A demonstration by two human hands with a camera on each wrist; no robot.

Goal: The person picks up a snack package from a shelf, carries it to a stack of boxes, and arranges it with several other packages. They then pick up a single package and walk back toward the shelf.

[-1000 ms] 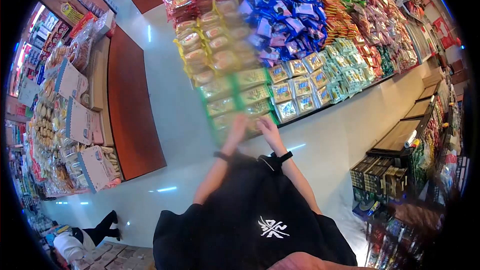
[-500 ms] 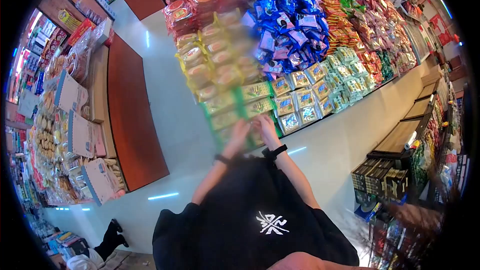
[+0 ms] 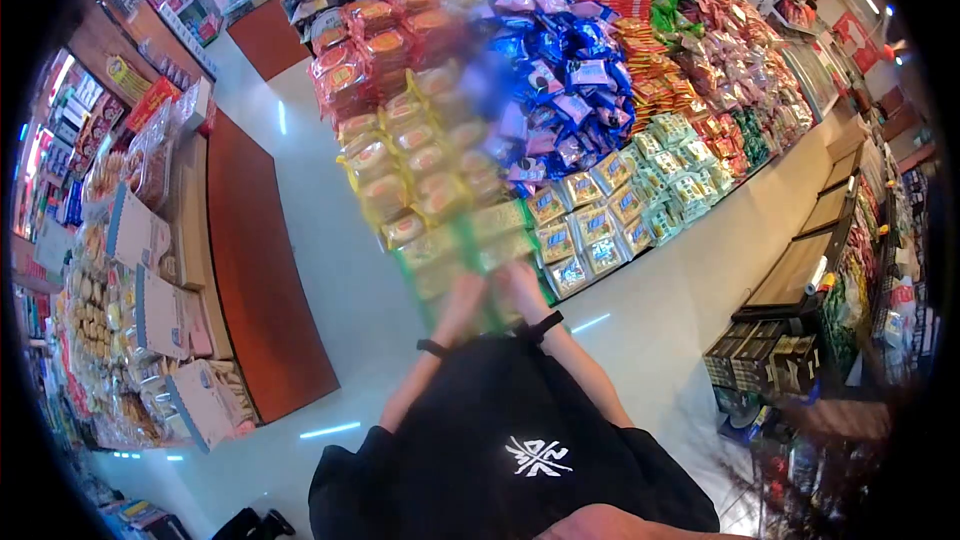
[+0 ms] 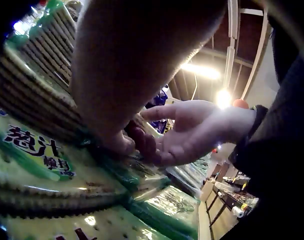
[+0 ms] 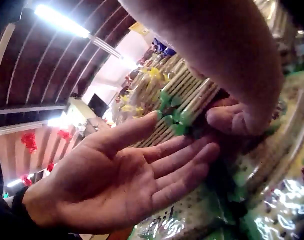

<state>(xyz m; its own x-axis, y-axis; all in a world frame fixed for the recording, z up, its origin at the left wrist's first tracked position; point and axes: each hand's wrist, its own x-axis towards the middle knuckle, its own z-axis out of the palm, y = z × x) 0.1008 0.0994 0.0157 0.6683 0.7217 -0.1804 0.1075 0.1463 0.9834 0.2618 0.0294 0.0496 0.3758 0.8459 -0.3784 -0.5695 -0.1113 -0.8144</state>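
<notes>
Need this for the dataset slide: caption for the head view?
Both hands over green-edged snack packs, with yellow-edged packs and heaped blue packets farther along the shop display.

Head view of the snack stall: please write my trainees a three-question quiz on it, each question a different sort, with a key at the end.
1. True or false: the yellow-edged packets lie between the green-edged packets and the red packets at the upper left.
2. Multiple choice: which are nearest the left hand and right hand? A: blue packets. B: green-edged packets. C: red packets.
3. Fill the gap: a ____ band is worn on each wrist.

Key: 1 true; 2 B; 3 black.
</notes>
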